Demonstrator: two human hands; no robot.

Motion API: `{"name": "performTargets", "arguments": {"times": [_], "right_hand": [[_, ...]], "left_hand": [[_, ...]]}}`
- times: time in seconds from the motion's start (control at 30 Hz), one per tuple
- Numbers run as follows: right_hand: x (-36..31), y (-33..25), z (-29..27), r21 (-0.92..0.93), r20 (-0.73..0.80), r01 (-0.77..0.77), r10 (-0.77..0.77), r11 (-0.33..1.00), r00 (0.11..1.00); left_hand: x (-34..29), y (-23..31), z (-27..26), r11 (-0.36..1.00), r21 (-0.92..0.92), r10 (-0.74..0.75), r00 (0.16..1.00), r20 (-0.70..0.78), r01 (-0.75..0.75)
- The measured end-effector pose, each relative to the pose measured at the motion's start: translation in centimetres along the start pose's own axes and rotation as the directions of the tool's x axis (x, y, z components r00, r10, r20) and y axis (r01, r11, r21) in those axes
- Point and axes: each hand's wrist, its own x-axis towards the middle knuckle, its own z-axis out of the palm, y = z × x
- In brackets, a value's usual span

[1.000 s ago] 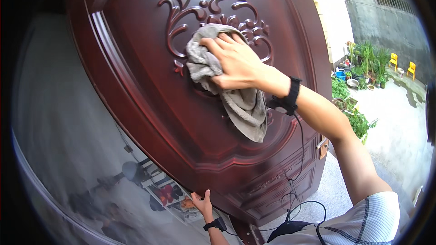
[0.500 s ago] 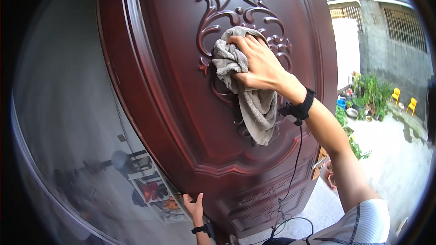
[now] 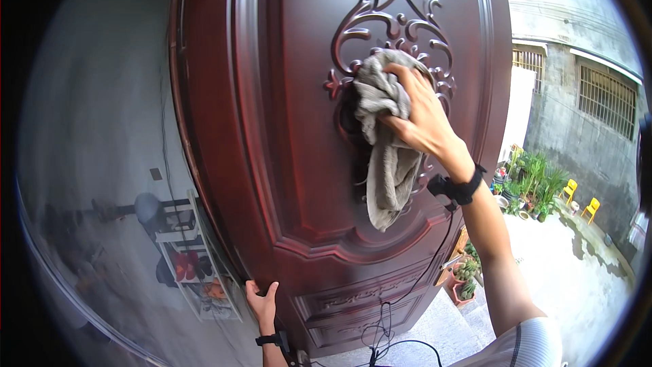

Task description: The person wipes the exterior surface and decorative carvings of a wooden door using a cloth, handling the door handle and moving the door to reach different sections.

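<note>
A bunched grey cloth (image 3: 384, 95) is in my right hand (image 3: 428, 119), pressed against the carved scrollwork (image 3: 370, 30) of a dark red-brown door (image 3: 299, 177). My fingers curl over the cloth's top, and one end of it hangs down the panel. Low on the door's left edge, my left hand (image 3: 263, 307) grips that edge with the thumb on the front face; its fingertips are partly hidden. Each wrist wears a black band, and a thin black cable (image 3: 435, 258) trails down from the right one.
Left of the door, a white shelf rack (image 3: 197, 258) holding shoes stands by a grey wall. A door handle (image 3: 449, 266) is at the lower right edge. Outside are potted cacti (image 3: 466, 278) by the steps, leafy plants (image 3: 536, 177) and yellow chairs (image 3: 569, 190).
The whole view has shifted, so the door now appears more upright. My right hand still holds the cloth against the carving, and my left hand remains at the door's edge.
</note>
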Motion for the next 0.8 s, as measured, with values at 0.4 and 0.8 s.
{"name": "performTargets", "arguments": {"times": [0.4,0.8], "right_hand": [[-1.0,-2.8,2.6,-0.099,0.064,0.035,-0.029,0.994,0.998],[-1.2,-1.9,1.6,-0.156,0.116,-0.013,0.032,0.988,0.993]], "left_hand": [[-0.3,-1.0,-0.2,0.999,-0.004,0.049,0.998,-0.049,-0.049],[0.0,-0.3,-0.3,0.997,0.059,0.055,0.998,-0.039,-0.052]]}}
